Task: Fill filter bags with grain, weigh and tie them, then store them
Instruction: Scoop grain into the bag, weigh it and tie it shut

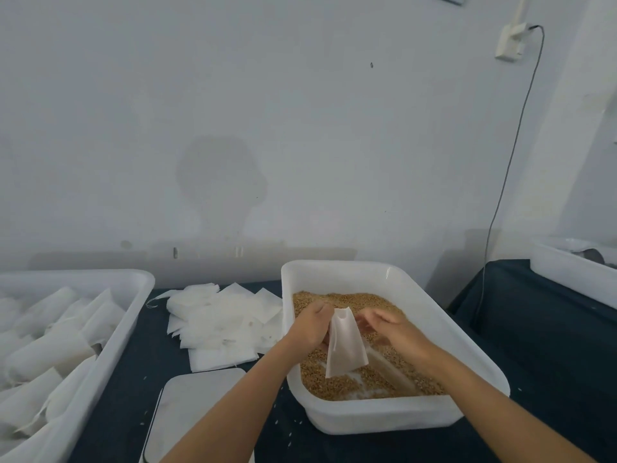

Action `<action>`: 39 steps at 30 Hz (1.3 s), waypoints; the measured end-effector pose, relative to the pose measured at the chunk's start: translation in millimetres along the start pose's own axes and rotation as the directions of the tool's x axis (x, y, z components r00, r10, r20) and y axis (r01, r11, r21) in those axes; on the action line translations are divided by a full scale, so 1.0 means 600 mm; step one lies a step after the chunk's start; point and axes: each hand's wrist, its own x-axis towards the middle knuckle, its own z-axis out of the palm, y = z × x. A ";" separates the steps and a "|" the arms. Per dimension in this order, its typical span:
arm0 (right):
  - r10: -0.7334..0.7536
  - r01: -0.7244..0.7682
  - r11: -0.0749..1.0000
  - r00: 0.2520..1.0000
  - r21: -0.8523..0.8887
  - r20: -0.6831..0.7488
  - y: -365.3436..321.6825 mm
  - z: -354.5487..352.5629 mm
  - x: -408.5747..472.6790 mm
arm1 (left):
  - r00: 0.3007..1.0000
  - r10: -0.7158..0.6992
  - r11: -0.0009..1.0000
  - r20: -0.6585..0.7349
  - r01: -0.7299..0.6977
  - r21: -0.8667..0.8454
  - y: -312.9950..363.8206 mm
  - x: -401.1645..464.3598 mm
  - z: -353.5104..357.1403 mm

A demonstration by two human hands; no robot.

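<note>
Because finished work has to end up somewhere out of the way, the white storage tub (133, 295) sits at the far left of the dark surface (551, 329), already crowded with filled bags (50, 349) lying on their sides. Next to it, toward the back, lies a loose heap of empty filter bags (220, 322), within easy reach, and in front of that heap rests the flat metal scale (197, 409), placed close, presumably so each bag can go straight onto it. Right of centre stands the grain tub (394, 419), its grain (384, 382) scraped thin enough near the front that the white bottom shows. Over this tub the left hand (310, 325) pinches one filter bag (345, 345) by its upper edge, so the bag hangs mouth-up above the grain, probably so that spills fall back in. The bag looks flat and, by my reading, not yet filled. The right hand (394, 325) hovers just beside it with fingers loosely curved and nothing in them, apparently about to open the mouth or scoop. Another white tub (567, 269) stands at the far right.
</note>
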 end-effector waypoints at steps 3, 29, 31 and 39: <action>-0.029 0.029 0.997 1.000 0.067 0.005 -0.015 0.025 -0.006 | 0.999 0.036 0.999 0.019 -0.035 -0.038 0.005 -0.005 -0.001; -0.110 0.113 0.994 0.965 -0.003 -0.237 -0.128 0.332 0.014 | 0.869 0.084 0.956 -0.487 0.068 0.286 -0.121 -0.225 -0.218; -0.123 0.121 0.992 0.966 -0.019 -0.226 -0.121 0.344 0.014 | 0.870 0.061 0.952 -0.489 0.096 0.290 -0.133 -0.229 -0.218; -0.142 0.154 0.986 0.976 0.062 -0.168 -0.112 0.337 0.015 | 0.818 0.137 0.939 -0.559 0.073 0.337 -0.153 -0.219 -0.235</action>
